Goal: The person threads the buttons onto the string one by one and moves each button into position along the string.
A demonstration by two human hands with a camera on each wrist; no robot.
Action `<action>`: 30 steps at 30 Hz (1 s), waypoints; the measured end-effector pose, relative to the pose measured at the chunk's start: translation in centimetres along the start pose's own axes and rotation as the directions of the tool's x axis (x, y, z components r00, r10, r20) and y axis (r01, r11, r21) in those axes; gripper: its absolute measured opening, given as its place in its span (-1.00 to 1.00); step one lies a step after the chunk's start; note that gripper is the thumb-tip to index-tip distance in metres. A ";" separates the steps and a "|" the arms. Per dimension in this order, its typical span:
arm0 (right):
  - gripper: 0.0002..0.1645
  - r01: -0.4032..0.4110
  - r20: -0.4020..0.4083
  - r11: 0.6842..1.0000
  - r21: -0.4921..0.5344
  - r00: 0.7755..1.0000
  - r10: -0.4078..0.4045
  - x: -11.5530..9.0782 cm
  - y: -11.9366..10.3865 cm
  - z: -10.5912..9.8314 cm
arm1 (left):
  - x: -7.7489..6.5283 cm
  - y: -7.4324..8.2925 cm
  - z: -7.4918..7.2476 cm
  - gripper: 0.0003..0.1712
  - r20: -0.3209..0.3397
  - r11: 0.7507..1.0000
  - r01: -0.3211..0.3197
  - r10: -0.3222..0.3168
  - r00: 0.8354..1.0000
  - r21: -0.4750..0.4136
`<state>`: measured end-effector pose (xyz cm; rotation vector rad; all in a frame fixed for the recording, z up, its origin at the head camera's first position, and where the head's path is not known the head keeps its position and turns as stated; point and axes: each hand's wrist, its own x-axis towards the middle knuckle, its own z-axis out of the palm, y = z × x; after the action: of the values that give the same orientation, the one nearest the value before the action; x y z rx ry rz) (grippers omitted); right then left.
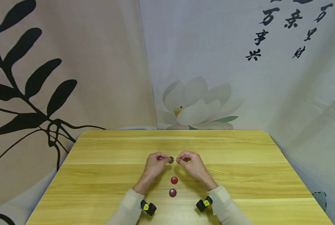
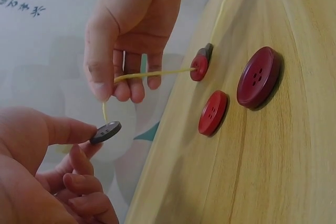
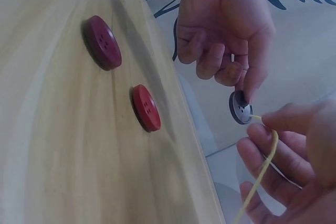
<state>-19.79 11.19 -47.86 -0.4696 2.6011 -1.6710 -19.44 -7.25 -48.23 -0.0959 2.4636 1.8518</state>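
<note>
My left hand (image 1: 155, 165) pinches a dark grey button (image 2: 106, 131) by its edge between thumb and fingertips, raised over the table. Facing it, my right hand (image 1: 192, 164) pinches a yellow string (image 3: 265, 169) close to its end. In the right wrist view, the string's end meets the holes in the grey button's face. Farther along, the string passes through a small red button (image 2: 199, 69) with a grey one (image 2: 208, 51) behind it. Nearer the person, a bright red button (image 1: 174, 180) and a larger maroon button (image 1: 172, 192) lie flat.
The string's tail (image 1: 218, 171) trails over the wooden table (image 1: 99, 187) to the right of the right wrist. Behind the table's far edge hangs a printed curtain (image 1: 201, 62). Each wrist carries a small black camera (image 1: 148, 207).
</note>
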 end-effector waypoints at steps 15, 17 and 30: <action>-0.95 0.049 -0.002 0.999 -0.022 0.999 -0.049 0.2 1.3 0.0 | -0.1 0.4 0.6 -0.91 -0.005 1.000 -0.007 0.007 1.000 -0.001; -0.94 0.047 0.000 0.999 -0.026 0.999 -0.047 0.1 1.2 0.1 | -0.1 0.3 0.6 -0.91 -0.002 1.000 -0.006 0.006 1.000 0.002; -0.96 0.047 0.001 0.998 -0.042 0.999 -0.047 0.1 1.1 0.3 | -0.1 0.2 0.8 -0.91 -0.006 1.000 -0.022 0.022 1.000 0.018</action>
<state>-20.08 11.35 -48.92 -0.5364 2.6502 -1.6320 -19.38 -6.41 -48.26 -0.0734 2.4947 1.8407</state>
